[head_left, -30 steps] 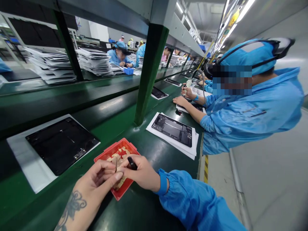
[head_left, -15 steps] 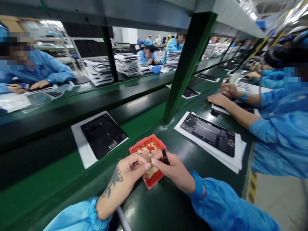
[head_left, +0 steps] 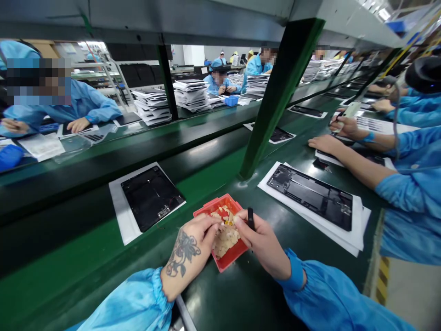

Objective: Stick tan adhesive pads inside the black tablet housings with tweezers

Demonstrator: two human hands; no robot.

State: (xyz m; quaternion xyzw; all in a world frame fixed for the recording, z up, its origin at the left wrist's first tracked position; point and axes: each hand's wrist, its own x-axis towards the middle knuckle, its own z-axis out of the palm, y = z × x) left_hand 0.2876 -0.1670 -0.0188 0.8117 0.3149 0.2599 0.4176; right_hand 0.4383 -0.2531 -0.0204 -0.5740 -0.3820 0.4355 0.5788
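Both my left hand (head_left: 193, 241) and right hand (head_left: 260, 236) pinch a tiny part (head_left: 228, 223) over the red tray (head_left: 230, 262); black tablet back (head_left: 151, 196) at 10 o'clock, green post (head_left: 275, 101) at 1.

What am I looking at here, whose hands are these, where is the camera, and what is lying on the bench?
The camera sits on a worker's head, looking forward and down, so the two blue-sleeved arms at the bottom are that worker's own. The left hand, tattooed, and the right hand meet over a small red tray of beige slips, pinching a tiny yellow-and-red piece between the fingertips. The right hand also holds a slim black tool. On the green bench lie an open black tablet shell on white paper to the left and another tablet shell to the right. A neighbouring worker's hand rests further along.
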